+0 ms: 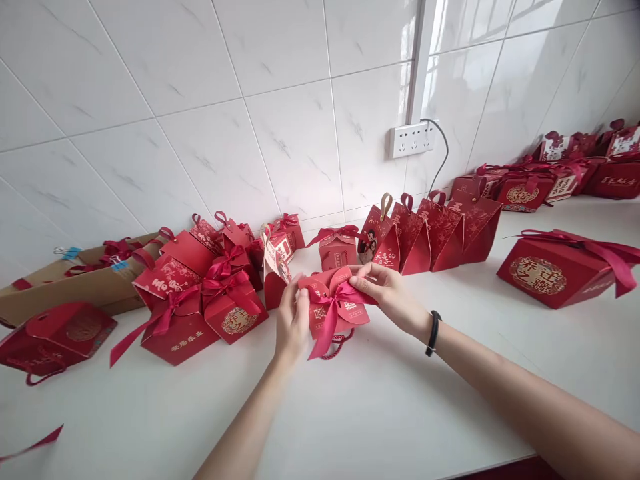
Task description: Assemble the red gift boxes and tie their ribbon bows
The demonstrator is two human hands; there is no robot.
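Between my two hands is a small red gift box [320,321] with a dark pink ribbon bow [337,293] across its top. Its left side is gripped by my left hand [293,320], thumb on the near face. My right hand [383,290] pinches the box's upper right edge by the bow, the fingers partly behind it. A twisted red cord [340,343] hangs below the box. Just behind stands another small red box [337,250] with a ribbon on top. On the right wrist sits a black band [433,333].
Clustered red gift boxes [185,327] fill the left, beside an open cardboard box [115,293] holding ribbons. A row of red bags with handles [437,233] stands behind on the right. One larger red box [565,273] lies far right. A power strip [413,140] is on the tiled wall.
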